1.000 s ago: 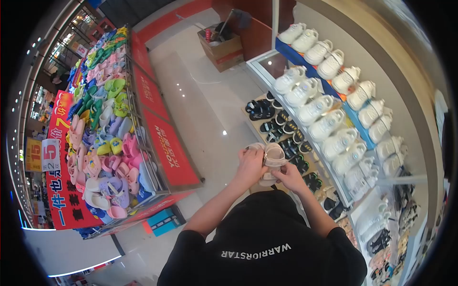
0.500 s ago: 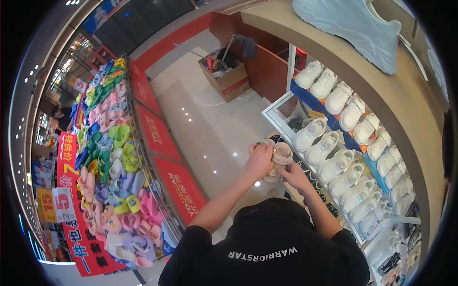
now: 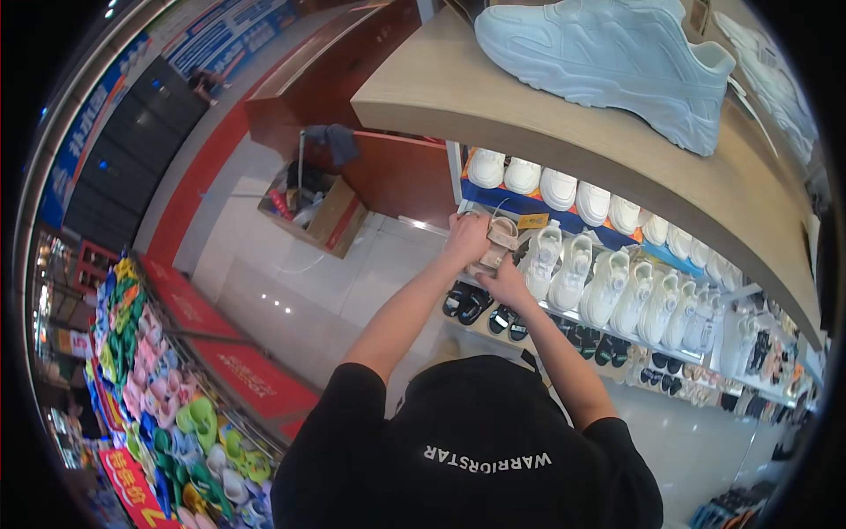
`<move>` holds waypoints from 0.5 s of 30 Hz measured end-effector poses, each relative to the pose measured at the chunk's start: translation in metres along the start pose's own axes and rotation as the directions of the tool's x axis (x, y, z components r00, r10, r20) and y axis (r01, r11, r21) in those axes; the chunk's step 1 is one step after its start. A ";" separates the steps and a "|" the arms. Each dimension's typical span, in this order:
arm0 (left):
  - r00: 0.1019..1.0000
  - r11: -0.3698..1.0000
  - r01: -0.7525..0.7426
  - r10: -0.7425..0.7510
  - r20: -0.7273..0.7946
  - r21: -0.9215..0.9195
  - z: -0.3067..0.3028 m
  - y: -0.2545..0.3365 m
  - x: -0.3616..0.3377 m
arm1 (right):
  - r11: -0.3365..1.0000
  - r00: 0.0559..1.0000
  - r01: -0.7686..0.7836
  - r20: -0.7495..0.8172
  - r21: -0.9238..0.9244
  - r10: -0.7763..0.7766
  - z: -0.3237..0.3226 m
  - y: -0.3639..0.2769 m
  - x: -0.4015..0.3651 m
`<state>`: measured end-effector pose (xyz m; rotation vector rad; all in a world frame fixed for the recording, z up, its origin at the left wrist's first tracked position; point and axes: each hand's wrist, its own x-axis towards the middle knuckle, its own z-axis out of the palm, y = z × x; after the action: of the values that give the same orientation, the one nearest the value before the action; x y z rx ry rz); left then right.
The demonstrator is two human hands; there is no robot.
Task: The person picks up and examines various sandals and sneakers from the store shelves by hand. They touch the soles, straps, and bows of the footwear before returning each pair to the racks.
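Note:
In the head view I hold a beige strapped sandal (image 3: 502, 233), probably one of a pair, in front of the shoe rack. My left hand (image 3: 469, 238) is closed around its left side, with the fingers curled over it. My right hand (image 3: 506, 280) grips its near end from the lower right, thumb against it. A thin loop rises from the top of the sandal. Just right of my hands stands a row of white sneakers (image 3: 575, 266) on a shelf. Dark sandals (image 3: 467, 301) sit on a lower shelf beneath my hands.
A wooden shelf (image 3: 423, 97) with a large white sneaker (image 3: 608, 62) juts out above the rack. An open cardboard box (image 3: 339, 220) stands on the floor by a reddish-brown counter (image 3: 401, 176). Colourful clogs (image 3: 198, 423) fill a display at left.
My view has swung left to right, toward the shoe rack. Both hands have brought the beige sandal up beside the sneaker shelf, still gripping it.

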<state>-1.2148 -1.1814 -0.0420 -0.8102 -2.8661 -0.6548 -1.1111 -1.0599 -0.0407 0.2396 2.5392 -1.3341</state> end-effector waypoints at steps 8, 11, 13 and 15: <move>0.979 0.992 0.000 0.026 0.200 -0.129 0.034 -0.025 0.031 | 0.904 0.967 -0.080 -0.253 -0.421 -0.032 0.038 0.012 0.037; 0.984 0.973 -0.138 0.157 0.090 -0.182 0.031 -0.029 0.019 | 0.861 0.954 -0.130 -0.298 -0.492 -0.027 0.041 0.004 0.027; 0.979 0.976 -0.131 0.155 0.133 -0.175 0.012 -0.030 0.013 | 0.870 0.931 -0.152 -0.363 -0.468 -0.032 0.041 0.006 0.025; 0.995 0.974 -0.104 0.099 -0.032 -0.202 -0.006 -0.034 -0.004 | 0.878 0.931 -0.164 -0.365 -0.451 -0.014 0.041 0.009 0.024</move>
<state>-1.2294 -1.2121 -0.0498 -0.9617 -2.7477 -0.9489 -1.1256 -1.0876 -0.0777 0.5151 3.0244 -0.6378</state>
